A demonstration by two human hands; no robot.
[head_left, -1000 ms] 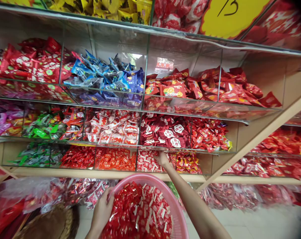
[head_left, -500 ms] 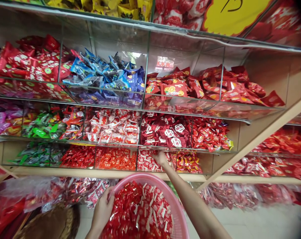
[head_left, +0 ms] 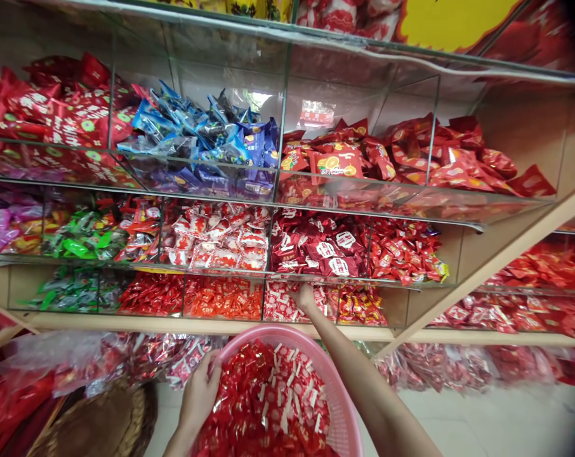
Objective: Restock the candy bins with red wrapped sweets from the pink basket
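Observation:
My left hand is closed on the left rim of a pink plastic basket, which tilts toward me. Red wrapped candies fill its left side, and red-and-white wrapped candies lie on its right. My right hand reaches past the basket into a bottom-row compartment of red-and-white candies. Its fingers are among the candies, under the edge of the shelf above, and partly hidden; whether they grip any candy I cannot make out.
Glass-fronted shelves hold several rows of wrapped sweets. Directly above my right hand are maroon packets. A slanted wooden post stands at right. Bagged sweets lie beneath the shelves. A round woven basket sits on the floor at lower left.
The shelves sit slightly higher in the view. My right hand stays in the same compartment, and my left hand still holds the basket rim.

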